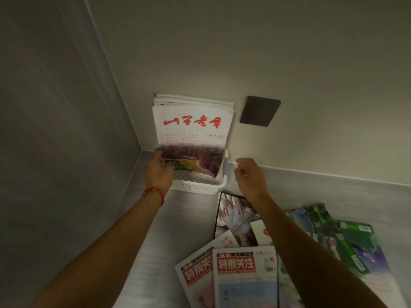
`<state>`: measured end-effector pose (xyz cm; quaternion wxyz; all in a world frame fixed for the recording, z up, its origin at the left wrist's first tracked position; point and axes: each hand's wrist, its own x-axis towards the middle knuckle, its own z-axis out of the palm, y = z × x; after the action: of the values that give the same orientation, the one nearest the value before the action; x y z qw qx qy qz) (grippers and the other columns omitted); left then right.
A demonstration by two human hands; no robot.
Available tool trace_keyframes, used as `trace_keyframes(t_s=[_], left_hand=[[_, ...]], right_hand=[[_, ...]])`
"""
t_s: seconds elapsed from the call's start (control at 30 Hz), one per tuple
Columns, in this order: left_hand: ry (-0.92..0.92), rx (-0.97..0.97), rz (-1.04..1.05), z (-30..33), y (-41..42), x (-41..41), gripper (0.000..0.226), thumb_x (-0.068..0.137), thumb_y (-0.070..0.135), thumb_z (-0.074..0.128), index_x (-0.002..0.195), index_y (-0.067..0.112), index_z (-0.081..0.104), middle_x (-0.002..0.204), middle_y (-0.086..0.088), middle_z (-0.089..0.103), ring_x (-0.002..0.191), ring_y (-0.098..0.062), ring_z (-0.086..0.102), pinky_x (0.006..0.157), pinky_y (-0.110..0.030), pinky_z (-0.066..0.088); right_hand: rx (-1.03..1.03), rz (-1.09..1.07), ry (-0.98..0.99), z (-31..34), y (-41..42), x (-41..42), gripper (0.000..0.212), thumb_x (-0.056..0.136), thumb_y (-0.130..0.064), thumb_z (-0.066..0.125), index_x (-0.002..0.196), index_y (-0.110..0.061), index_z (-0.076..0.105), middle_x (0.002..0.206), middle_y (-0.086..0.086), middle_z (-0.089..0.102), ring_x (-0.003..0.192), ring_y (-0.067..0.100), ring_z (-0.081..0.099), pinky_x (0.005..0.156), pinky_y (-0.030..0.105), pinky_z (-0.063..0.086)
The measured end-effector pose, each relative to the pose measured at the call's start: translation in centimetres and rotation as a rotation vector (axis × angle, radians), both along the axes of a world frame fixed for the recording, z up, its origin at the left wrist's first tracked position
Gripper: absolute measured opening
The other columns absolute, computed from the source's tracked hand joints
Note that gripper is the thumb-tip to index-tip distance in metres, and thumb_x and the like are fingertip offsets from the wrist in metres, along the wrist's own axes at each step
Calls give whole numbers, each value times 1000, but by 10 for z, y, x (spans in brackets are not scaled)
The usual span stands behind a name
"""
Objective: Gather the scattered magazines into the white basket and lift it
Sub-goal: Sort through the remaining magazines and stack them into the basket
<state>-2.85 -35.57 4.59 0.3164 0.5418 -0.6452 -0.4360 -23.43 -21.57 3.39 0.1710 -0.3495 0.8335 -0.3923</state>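
**Tall stack, shallow basket**

Plainly, the magazines stood on end (191, 125) could topple: the white basket (198, 185) in the bench (178, 218) corner is shallow; left hand (159, 172) grip pinches their lower edge, right hand (249, 176) loosely curled, empty; scattered magazines (242, 272) remain. Basket's contents are hidden; covers blurred.
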Motion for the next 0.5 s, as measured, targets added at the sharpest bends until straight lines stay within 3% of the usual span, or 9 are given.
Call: trace_keyframes(t_s=[0.1, 0.17, 0.27, 0.37, 0.5], left_hand=[[-9, -39, -45, -5, 60, -4, 39, 82, -9, 50, 114, 7, 66, 120, -13, 66, 111, -31, 63, 101, -42, 50], [-76, -54, -144, -15, 108, -12, 38, 82, -6, 54, 112, 11, 67, 120, -11, 67, 109, -27, 63, 98, -37, 51], [-168, -91, -427, -32, 184, -34, 40, 79, -4, 57, 112, 15, 69, 118, -7, 67, 110, -22, 62, 96, -25, 46], [-248, -25, -736, -49, 249, -61, 46, 82, 1, 56, 125, 16, 63, 134, -7, 59, 126, -22, 54, 106, -26, 41], [-501, -192, -1015, -75, 309, -96, 53, 87, 20, 54, 140, 22, 50, 155, -4, 35, 146, -21, 27, 119, -28, 20]], right_hand=[[24, 1, -23, -15, 72, -7, 20, 93, -12, 58, 111, -19, 64, 108, -3, 63, 89, 10, 59, 77, 10, 45], [45, -66, -16, -26, 124, -15, 20, 92, -8, 59, 110, -16, 65, 104, -1, 63, 87, 12, 61, 72, 6, 43], [112, -236, -27, -37, 204, -39, 21, 89, -4, 59, 107, -12, 67, 100, 6, 68, 88, 22, 64, 77, 24, 44], [239, -367, 26, -45, 283, -75, 14, 88, -7, 59, 98, -7, 69, 100, 13, 68, 95, 31, 64, 82, 37, 51], [447, -482, 36, -52, 360, -111, 32, 92, -25, 60, 121, -13, 63, 122, 14, 59, 110, 36, 60, 93, 43, 52]])
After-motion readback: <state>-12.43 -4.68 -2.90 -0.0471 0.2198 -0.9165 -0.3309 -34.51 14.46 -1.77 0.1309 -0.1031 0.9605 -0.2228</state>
